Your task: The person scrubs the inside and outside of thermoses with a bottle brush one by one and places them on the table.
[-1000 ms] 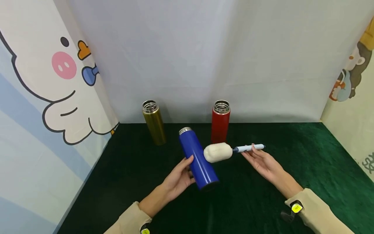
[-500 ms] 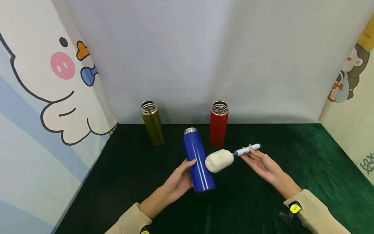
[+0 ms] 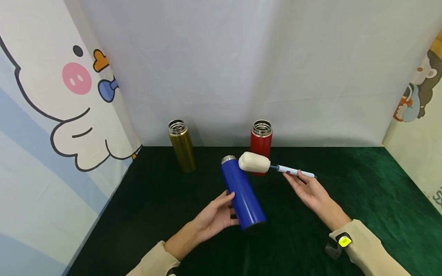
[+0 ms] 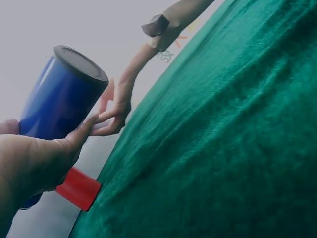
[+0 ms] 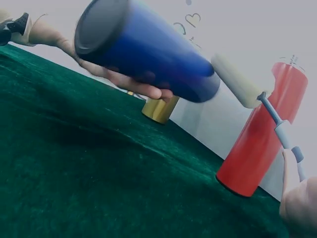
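Note:
A blue metal bottle (image 3: pixel 243 195) with a bare steel mouth is gripped round its lower body by my left hand (image 3: pixel 215 216). It leans to the left, mouth up, above the table; its dark base shows in the left wrist view. My right hand (image 3: pixel 312 191) pinches the pale blue handle of a bottle brush (image 3: pixel 254 162) between thumb and fingers. The brush's thick cream head points left and overlaps the side of the blue bottle near its neck in the head view. Behind the brush head stands a red bottle (image 3: pixel 261 142), its mouth uncovered.
A gold bottle (image 3: pixel 183 151), also without a lid, stands upright at the back left. Dark green cloth (image 3: pixel 345 184) covers the table. A pale curtain (image 3: pixel 221 69) hangs along the back edge, with cartoon-printed panels at both sides.
The brush head has swung up from beside the blue bottle's lower body to near its neck. The blue bottle tilted more upright, then leaned left again. Both hands keep their hold.

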`<state>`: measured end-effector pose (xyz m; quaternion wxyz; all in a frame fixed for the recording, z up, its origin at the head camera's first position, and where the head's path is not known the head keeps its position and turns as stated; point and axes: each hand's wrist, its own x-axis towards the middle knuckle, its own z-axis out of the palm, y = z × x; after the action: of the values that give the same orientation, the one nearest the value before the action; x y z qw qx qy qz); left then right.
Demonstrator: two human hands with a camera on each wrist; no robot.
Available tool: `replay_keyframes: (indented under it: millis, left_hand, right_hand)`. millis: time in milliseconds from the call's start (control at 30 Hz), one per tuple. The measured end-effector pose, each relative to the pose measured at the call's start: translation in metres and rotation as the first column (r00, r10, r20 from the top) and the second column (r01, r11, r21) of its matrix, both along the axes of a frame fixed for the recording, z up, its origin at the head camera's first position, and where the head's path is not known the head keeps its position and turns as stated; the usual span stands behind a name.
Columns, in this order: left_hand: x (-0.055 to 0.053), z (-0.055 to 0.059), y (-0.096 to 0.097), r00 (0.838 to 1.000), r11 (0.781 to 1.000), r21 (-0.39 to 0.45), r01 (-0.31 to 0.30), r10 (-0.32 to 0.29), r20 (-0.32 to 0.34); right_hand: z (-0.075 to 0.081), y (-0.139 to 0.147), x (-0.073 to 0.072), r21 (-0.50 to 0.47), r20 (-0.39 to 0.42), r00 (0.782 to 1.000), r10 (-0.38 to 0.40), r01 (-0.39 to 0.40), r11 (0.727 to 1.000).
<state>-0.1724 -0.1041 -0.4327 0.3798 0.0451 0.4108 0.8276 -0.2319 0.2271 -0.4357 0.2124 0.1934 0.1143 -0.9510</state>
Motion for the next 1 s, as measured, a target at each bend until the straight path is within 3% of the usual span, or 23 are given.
replay_keyframes:
  millis: [100, 300, 433, 533, 633, 767, 833, 900, 1000]
  left_hand:
    - [-0.002, 0.002, -0.002, 1.0, 1.0, 0.0, -0.004, 0.004, -0.01]
    - [-0.004, 0.002, -0.003, 0.997, 0.997, -0.004, -0.081, 0.081, -0.01]
    - [-0.009, 0.001, -0.001, 0.991, 0.99, 0.048, -0.132, 0.133, -0.007]
    - [-0.013, 0.002, 0.0, 0.987, 0.984, 0.08, -0.159, 0.16, 0.001]
    - [-0.014, 0.002, 0.0, 0.983, 0.979, 0.088, -0.182, 0.181, 0.017]
    - [-0.014, 0.005, 0.003, 0.983, 0.98, 0.08, -0.182, 0.184, -0.021]
    - [-0.015, 0.007, 0.005, 0.979, 0.979, 0.074, -0.19, 0.195, -0.056]
    - [-0.016, 0.008, 0.007, 0.973, 0.976, 0.069, -0.208, 0.214, -0.091]
    - [-0.018, 0.007, 0.006, 0.956, 0.966, 0.051, -0.253, 0.258, -0.142]
  right_hand:
    - [-0.001, 0.005, 0.007, 0.023, -0.013, 0.999, 0.033, -0.032, 0.999]
    - [-0.005, 0.017, 0.026, 0.112, -0.053, 0.992, 0.117, -0.11, 0.988]
    - [-0.007, 0.025, 0.035, 0.141, -0.091, 0.99, 0.111, -0.098, 0.985]
    - [-0.009, 0.03, 0.04, 0.189, -0.164, 0.979, 0.118, -0.086, 0.978]
    - [-0.009, 0.031, 0.042, 0.317, -0.259, 0.953, 0.157, -0.069, 0.946]
    - [-0.005, 0.025, 0.042, 0.533, -0.33, 0.921, 0.206, 0.002, 0.846]
    - [-0.002, 0.021, 0.042, 0.581, -0.336, 0.917, 0.212, 0.025, 0.813]
    - [0.001, 0.017, 0.043, 0.586, -0.332, 0.92, 0.207, 0.029, 0.81]
    - [0.005, 0.011, 0.045, 0.548, -0.318, 0.929, 0.189, 0.017, 0.836]
